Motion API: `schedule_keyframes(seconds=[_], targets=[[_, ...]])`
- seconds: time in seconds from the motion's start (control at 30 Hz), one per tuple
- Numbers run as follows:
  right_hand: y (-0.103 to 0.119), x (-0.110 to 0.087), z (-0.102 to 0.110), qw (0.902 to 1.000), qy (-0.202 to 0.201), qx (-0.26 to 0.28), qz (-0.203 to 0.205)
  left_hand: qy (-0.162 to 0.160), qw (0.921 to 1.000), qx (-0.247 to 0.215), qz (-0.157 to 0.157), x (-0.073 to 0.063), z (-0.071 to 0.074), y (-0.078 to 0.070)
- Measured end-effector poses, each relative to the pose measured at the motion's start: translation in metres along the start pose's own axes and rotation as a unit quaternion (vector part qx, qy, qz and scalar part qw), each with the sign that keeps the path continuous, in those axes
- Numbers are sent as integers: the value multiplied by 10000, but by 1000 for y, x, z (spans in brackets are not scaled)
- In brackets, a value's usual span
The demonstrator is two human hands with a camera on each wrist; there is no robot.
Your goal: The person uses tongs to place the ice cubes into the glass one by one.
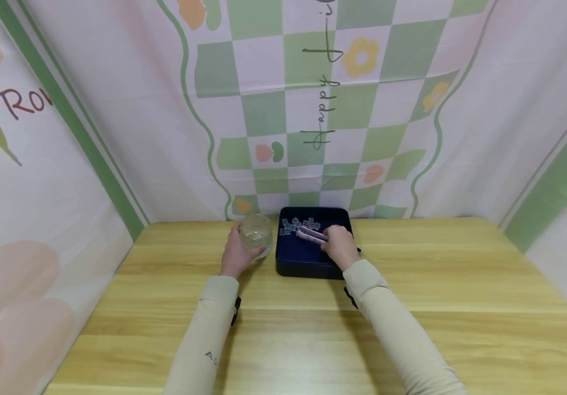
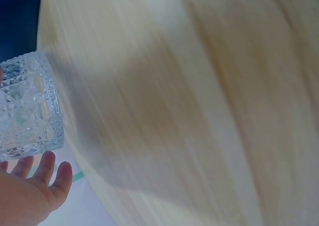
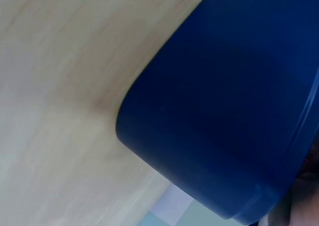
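Observation:
My left hand (image 1: 237, 253) grips a clear glass (image 1: 256, 233) just left of a dark blue tray (image 1: 299, 264). In the left wrist view the glass (image 2: 30, 106) shows a cut, faceted pattern, with fingers (image 2: 45, 169) along its side. My right hand (image 1: 341, 247) holds a pair of light purple tongs (image 1: 312, 235) over the tray, their tips pointing left beside several clear, ice-like cubes (image 1: 290, 226). Those cubes lie loose in the tray's back left part. From the right wrist, the tray's outer wall (image 3: 209, 106) fills much of the view and hides the tongs.
The tray stands at the back edge of the wooden table (image 1: 283, 340), close to a checkered curtain (image 1: 308, 109). More printed cloth (image 1: 41, 219) hangs on the left side. Bare wood stretches in front of the tray and to both sides.

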State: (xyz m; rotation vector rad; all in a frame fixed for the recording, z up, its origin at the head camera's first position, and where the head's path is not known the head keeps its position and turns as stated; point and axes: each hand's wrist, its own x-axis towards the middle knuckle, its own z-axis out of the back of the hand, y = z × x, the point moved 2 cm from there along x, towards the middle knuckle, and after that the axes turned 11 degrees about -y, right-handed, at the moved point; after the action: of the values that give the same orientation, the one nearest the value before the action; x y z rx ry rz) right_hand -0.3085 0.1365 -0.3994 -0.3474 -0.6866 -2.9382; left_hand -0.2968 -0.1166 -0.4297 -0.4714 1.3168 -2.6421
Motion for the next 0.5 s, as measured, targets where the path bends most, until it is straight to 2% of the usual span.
schedule_keyframes(seconds=[0.5], targets=[[-6,-1,3,9999,-36,71,105,5,10000,59,-16,0,-1,2]])
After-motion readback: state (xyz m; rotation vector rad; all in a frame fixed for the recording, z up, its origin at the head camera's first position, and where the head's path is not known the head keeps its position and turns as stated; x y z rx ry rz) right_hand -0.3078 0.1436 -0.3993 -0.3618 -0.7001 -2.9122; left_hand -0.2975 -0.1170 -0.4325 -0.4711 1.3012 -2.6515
